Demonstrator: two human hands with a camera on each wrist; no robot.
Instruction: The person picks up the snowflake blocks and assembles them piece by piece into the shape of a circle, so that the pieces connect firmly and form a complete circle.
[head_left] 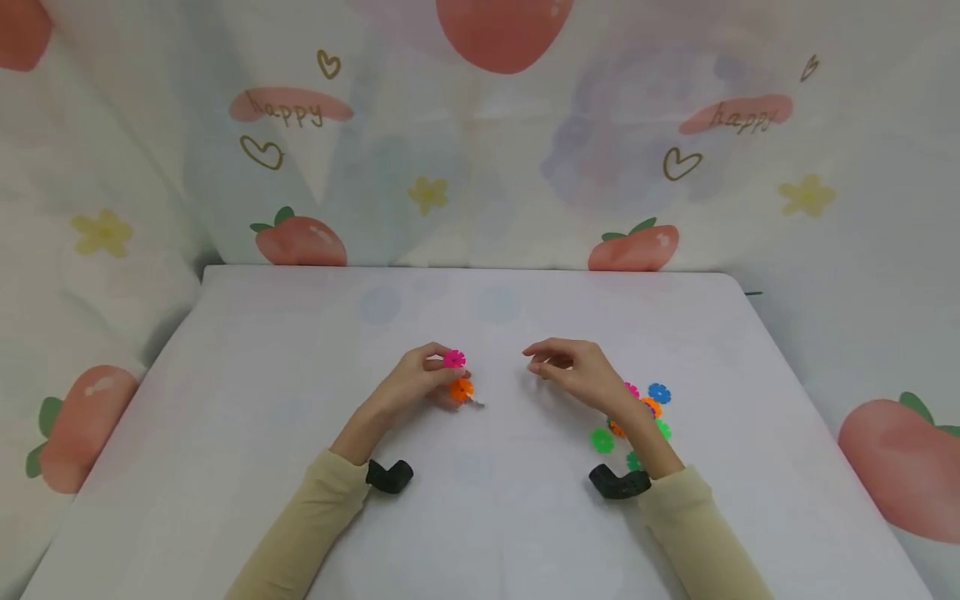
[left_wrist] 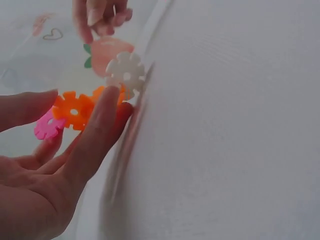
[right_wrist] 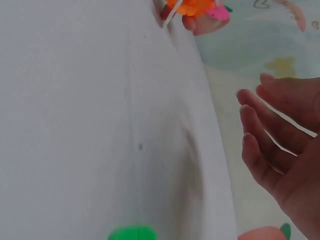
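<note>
My left hand [head_left: 412, 377] pinches a small chain of notched plastic snowflake discs just above the table. In the left wrist view, a pink disc [left_wrist: 49, 125], orange discs [left_wrist: 73, 111] and a white disc [left_wrist: 120, 67] are joined together. The thumb and fingers grip the orange part, and fingers cover some of it. To the right, my right hand [head_left: 577, 371] hovers with relaxed, slightly bent fingers and nothing between them. Under its forearm lies a group of loose discs, among them a blue disc [head_left: 659, 393] and a green disc [head_left: 602, 441].
The white-covered table [head_left: 495, 517] extends around both hands. A printed cloth [head_left: 480, 167] with peaches and hearts hangs behind it and at the sides. Black curved pieces [head_left: 392, 477] are fixed at both wrists. The right forearm partly hides the loose discs.
</note>
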